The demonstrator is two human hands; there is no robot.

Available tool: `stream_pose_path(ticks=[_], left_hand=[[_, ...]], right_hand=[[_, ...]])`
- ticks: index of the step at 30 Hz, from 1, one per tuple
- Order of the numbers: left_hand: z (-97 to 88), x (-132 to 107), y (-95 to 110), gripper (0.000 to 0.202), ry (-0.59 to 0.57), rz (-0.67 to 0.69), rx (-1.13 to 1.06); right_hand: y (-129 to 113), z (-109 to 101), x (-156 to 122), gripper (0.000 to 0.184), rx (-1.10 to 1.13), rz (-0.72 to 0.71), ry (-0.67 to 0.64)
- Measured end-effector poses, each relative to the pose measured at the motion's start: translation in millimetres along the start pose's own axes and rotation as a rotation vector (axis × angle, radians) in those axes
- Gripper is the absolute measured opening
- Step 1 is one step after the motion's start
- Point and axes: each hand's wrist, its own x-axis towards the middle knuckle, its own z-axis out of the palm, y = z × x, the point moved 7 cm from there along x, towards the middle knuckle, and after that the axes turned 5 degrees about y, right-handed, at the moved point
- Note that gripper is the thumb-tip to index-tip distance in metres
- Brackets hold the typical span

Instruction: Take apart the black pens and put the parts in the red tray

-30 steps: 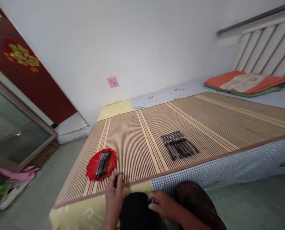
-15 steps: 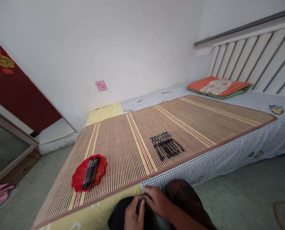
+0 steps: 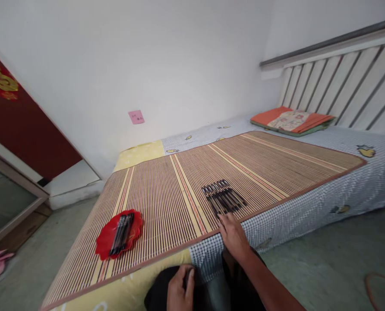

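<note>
Several dark pens (image 3: pixel 225 198) lie side by side in a row on the striped mat. My right hand (image 3: pixel 234 235) reaches over the bed edge, its fingertips closed at the near end of the leftmost pen in that row. Part of that tip is hidden by the fingers. My left hand (image 3: pixel 180 288) rests near my knee, thumb and forefinger slightly apart with nothing visible between them. To the left, a red scalloped plate (image 3: pixel 103 235) holds several more pens (image 3: pixel 121 233), lying lengthwise together.
The slatted mat (image 3: pixel 160 194) covers much of the bed, over a checked and yellow sheet (image 3: pixel 328 172). A folded orange cloth (image 3: pixel 291 120) lies at the far right beside the white slatted headboard (image 3: pixel 338 82). A pink paper (image 3: pixel 136 117) is on the wall.
My right hand has left my left hand and moved forward and right to the row of pens. My left hand stays near my knee. The view has shifted slightly.
</note>
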Motion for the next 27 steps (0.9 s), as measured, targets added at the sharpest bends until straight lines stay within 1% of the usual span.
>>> stream_pose_path(ticks=[4,10,14,18,23,27], left_hand=[[0.2,-0.9,0.3,0.032,0.010,0.005,0.003],[2.4,-1.1,-1.3,0.033,-0.009,0.004,0.001],[2.9,-0.6,-0.4,0.034,-0.016,0.001,0.000],[2.3,-0.2,1.3,0.036,0.001,0.007,0.004],[2.5,-0.5,-0.2,0.034,-0.004,0.002,0.003],[2.1,-0.4,-1.8,0.033,-0.029,-0.013,0.012]], right_hand=[[-0.7,6.0,8.7,0.028,-0.141,0.026,-0.054],[-0.1,12.8,24.0,0.022,-0.200,0.079,-0.100],[2.0,16.6,22.5,0.019,-0.204,0.076,-0.108],[1.2,16.6,17.7,0.018,-0.193,0.067,-0.109],[-5.4,16.0,15.2,0.016,-0.169,0.040,-0.111],[-11.8,19.8,15.3,0.013,-0.172,0.018,-0.123]])
